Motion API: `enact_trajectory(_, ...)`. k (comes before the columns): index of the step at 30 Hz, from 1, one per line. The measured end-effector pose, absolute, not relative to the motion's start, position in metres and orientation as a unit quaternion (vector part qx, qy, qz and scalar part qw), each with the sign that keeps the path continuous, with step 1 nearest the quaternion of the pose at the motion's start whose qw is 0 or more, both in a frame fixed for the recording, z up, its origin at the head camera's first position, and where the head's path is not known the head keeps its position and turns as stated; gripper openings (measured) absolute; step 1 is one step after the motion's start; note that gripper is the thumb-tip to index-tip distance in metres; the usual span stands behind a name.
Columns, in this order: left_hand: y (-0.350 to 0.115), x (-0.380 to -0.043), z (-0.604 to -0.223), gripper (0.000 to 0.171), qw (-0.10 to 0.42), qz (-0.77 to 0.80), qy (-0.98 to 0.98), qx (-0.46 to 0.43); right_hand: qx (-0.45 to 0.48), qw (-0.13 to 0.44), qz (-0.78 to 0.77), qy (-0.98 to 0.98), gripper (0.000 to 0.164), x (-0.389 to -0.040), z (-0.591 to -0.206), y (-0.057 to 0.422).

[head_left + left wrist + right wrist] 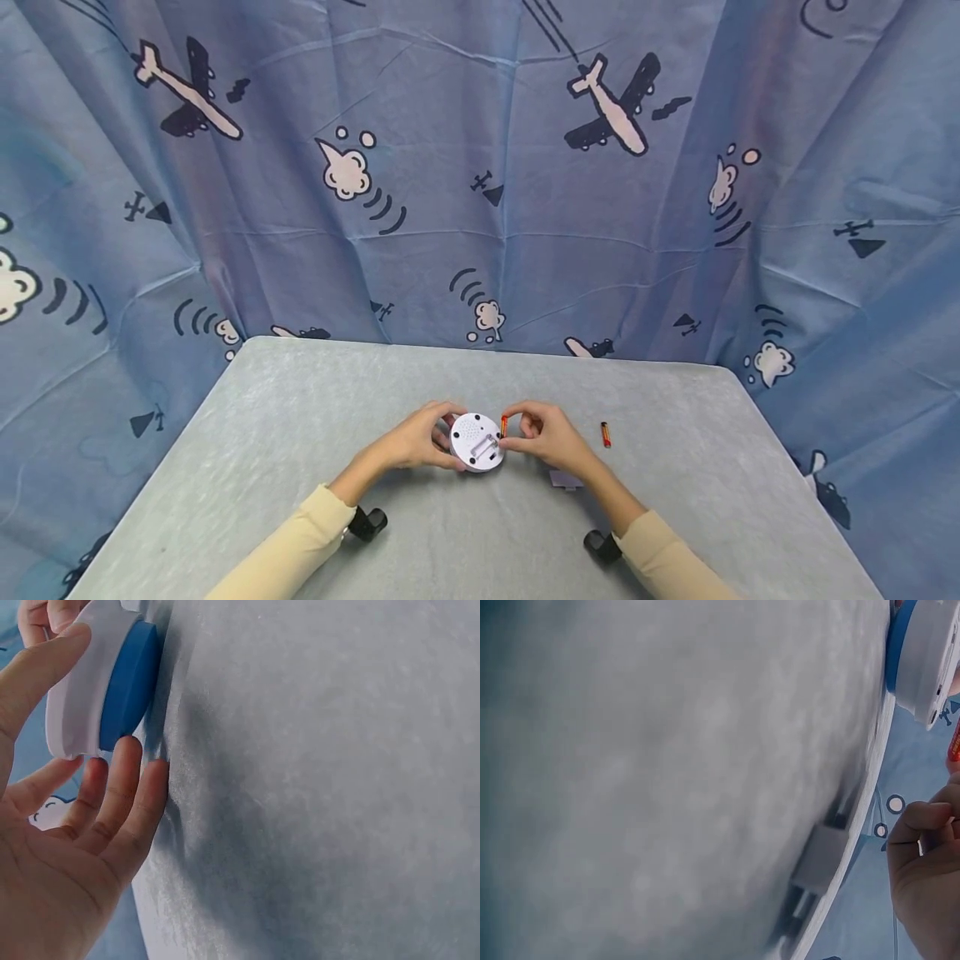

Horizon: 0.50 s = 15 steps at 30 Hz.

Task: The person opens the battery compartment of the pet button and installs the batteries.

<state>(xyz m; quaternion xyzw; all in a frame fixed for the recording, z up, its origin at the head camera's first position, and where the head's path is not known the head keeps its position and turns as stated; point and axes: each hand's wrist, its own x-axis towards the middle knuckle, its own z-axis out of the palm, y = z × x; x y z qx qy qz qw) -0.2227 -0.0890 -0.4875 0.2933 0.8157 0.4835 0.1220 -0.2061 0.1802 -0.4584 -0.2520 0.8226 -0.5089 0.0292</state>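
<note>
A round white device [468, 432] lies with its flat underside up, showing feet, speaker holes and an open battery slot [483, 447]. My left hand [416, 437] grips its left side, thumb along the near edge and fingers behind. The left wrist view shows its blue part [133, 682] facing the table. At the device's right edge, my right hand [553, 435] pinches a small red battery [504, 426] between thumb and index finger. That battery [955, 742] is upright, and whether it touches the device is unclear.
A second battery [606, 434] lies on the table to the right. Partly behind the right forearm is a small grey-white cover [566, 480] with tabs, also seen in the right wrist view. A patterned blue curtain [435, 167] hangs behind the pale tabletop [300, 500].
</note>
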Motion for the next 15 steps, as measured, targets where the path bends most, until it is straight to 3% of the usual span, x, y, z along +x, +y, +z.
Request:
enact_trajectory(6,-0.091,-0.222,-0.485,0.068,0.131,0.487,0.816,0.281,-0.253,0.037,-0.51,0.821,0.037,-0.214,-0.472,0.178)
enact_trajectory(12,-0.091,-0.22,-0.483,0.086,0.129,0.463,0.827,0.293,-0.259,0.04,-0.512,0.818,0.04,-0.224,-0.491,0.177)
enact_trajectory(15,-0.09,-0.218,-0.484,0.085,0.114,0.439,0.839,0.301,-0.265,0.041,-0.521,0.81,0.04,-0.223,-0.493,0.174)
